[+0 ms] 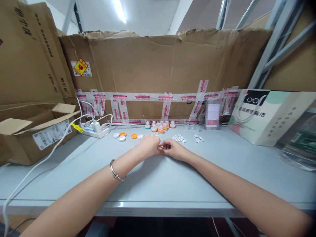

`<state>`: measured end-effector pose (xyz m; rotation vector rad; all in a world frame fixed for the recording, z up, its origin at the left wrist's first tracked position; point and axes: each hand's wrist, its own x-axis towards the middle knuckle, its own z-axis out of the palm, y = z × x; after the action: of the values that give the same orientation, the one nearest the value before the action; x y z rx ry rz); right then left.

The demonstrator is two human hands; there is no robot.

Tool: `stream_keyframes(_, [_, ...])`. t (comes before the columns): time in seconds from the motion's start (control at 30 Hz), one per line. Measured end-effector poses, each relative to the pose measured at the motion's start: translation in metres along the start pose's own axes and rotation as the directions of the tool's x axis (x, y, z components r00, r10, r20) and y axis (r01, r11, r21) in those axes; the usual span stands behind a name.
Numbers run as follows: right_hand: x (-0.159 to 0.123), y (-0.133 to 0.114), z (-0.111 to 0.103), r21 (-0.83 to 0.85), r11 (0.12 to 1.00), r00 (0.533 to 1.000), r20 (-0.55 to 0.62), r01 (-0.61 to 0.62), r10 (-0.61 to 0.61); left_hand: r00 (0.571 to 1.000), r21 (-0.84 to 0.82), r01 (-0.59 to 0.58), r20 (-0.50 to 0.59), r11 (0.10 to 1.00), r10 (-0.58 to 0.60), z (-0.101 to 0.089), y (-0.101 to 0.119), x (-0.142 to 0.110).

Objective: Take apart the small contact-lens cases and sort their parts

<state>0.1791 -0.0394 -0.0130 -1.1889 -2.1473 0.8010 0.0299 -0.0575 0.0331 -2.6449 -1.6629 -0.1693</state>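
Observation:
My left hand (148, 144), with a silver bangle on its wrist, is closed against a small orange-and-white round part (160, 148) low over the table. From the other side, the thumb and fingers of my right hand (174, 149) pinch the same part. Most of it is hidden by my fingers. Just behind the hands stands a group of small pieces with clear domed tops and orange bases (160, 129), one with a green base (147, 125). Loose white rings (122, 139) and an orange ring (134, 136) lie left of my left hand. Small white pieces (179, 138) lie beyond my right hand.
A power strip (96, 131) with white cables and an open cardboard box (37, 135) are at the left. A phone (212, 115) leans on the cardboard wall (148, 65) behind. On the right stand a paper bag (261, 121) and a clear plastic container (300, 144).

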Motion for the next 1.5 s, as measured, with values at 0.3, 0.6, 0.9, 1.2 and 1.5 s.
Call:
stream_keyframes(0.3, [-0.001, -0.002, 0.0, 0.009, 0.999, 0.999, 0.01, -0.036, 0.036, 0.996, -0.091, -0.088, 0.013, 0.992, 0.089, 0.004, -0.022, 0.003])
stream_keyframes(0.6, [0.001, 0.002, 0.003, 0.009, 0.999, 1.0, -0.002, -0.032, 0.032, 1.0, -0.057, -0.012, -0.019, 0.998, 0.011, 0.005, -0.013, 0.001])
stream_keyframes(0.9, [-0.002, -0.004, 0.002, 0.027, 0.998, 0.998, -0.01, -0.063, 0.063, 0.997, -0.056, 0.005, -0.079, 0.998, -0.009, -0.003, -0.012, -0.003])
stream_keyframes(1.2, [-0.007, -0.006, -0.002, 0.045, 0.997, 0.998, -0.008, -0.066, 0.066, 0.996, 0.041, 0.09, -0.032, 0.995, -0.089, -0.041, -0.08, -0.024])
stream_keyframes(1.5, [-0.007, -0.007, -0.004, 0.035, 0.998, 0.999, -0.014, -0.052, 0.053, 0.969, 0.246, 0.203, 0.087, 0.948, -0.23, -0.025, -0.071, -0.025])
